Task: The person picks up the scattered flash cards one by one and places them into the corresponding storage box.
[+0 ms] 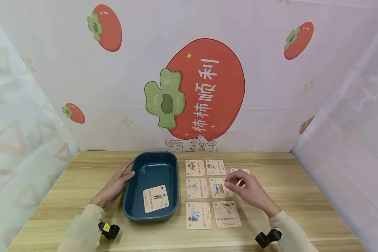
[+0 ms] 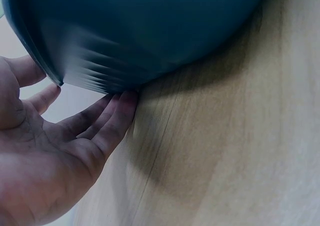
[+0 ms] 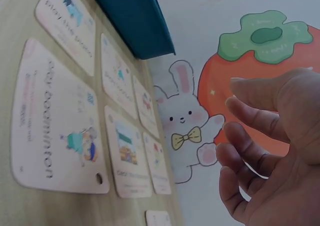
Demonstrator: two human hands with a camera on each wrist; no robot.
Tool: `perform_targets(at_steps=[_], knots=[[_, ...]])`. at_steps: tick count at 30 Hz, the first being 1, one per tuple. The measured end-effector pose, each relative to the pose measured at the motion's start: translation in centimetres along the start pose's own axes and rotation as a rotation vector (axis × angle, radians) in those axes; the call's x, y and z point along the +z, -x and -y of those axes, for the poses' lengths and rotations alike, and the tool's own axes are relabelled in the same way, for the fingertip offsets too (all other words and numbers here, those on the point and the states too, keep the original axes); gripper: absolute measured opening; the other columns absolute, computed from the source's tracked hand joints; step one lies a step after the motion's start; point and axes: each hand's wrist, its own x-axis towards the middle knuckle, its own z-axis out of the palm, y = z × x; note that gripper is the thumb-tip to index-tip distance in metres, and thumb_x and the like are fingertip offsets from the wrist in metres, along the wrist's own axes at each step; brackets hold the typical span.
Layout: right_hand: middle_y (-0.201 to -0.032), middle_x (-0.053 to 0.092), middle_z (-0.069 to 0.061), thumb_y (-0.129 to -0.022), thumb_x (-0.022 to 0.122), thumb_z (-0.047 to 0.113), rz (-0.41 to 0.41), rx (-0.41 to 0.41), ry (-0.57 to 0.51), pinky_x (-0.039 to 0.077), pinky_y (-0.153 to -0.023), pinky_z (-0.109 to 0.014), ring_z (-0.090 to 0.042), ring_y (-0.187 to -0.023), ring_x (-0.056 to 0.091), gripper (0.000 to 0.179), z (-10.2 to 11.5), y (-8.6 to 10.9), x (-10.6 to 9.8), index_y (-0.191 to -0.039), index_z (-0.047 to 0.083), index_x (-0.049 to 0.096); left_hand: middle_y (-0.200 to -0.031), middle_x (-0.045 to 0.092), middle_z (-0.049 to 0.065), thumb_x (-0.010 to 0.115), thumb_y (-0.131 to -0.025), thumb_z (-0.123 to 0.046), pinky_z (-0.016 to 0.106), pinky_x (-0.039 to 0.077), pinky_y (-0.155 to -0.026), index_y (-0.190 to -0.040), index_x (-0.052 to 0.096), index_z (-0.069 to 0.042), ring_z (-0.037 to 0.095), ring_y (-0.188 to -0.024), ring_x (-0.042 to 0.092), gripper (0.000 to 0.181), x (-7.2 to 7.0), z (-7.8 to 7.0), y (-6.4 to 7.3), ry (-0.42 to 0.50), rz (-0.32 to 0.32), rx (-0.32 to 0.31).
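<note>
On the left, a deep blue plastic tray (image 1: 151, 158) stands on the table with a "play the guitar" card (image 1: 156, 198) lying in it. My left hand (image 1: 114, 187) grips its left side, thumb over the rim and fingers against the outer wall, as the left wrist view shows. My right hand (image 1: 250, 190) hovers over the right column of cards, fingers loosely bent, nothing between thumb and fingertips. Below it lies the "play badminton" card (image 1: 226, 214). The hand partly covers a card with a building picture (image 1: 218, 188) and another card (image 1: 244, 171) behind it.
Left of these lie the "play the piano" card (image 1: 198, 216), "play football" card (image 1: 196, 188) and "take a break" card (image 1: 195, 167). A "play on the slide" card (image 1: 215, 167) is at the back. A printed cloth (image 1: 264, 105) rises behind the wooden table (image 1: 302, 210).
</note>
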Motion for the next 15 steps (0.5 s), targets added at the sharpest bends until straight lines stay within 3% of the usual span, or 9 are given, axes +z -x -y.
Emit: perform_targets(at_steps=[7,15], knots=[[-0.087,0.06,0.005,-0.092,0.076,0.018,0.034,0.035,-0.003,0.048,-0.07,-0.029,-0.012,-0.08,0.056,0.006,-1.6,1.2,0.3,-0.096,0.018,0.071,-0.16,0.026,0.03,0.041,-0.111,-0.037,0.067,0.024,-0.114,-0.165,0.005,-0.027,0.049,-0.144,0.03,0.066,0.0,0.0,0.1,0.002,-0.004,-0.003],[-0.087,0.058,0.003,-0.09,0.079,0.016,0.146,0.032,0.006,0.048,-0.069,-0.026,-0.013,-0.081,0.054,0.011,-2.8,2.7,0.5,-0.096,0.012,0.07,-0.16,0.026,0.03,0.041,-0.111,-0.037,0.067,0.025,-0.114,-0.165,0.005,-0.026,0.049,-0.144,0.03,0.066,0.0,-0.1,0.1,0.005,-0.005,-0.007]])
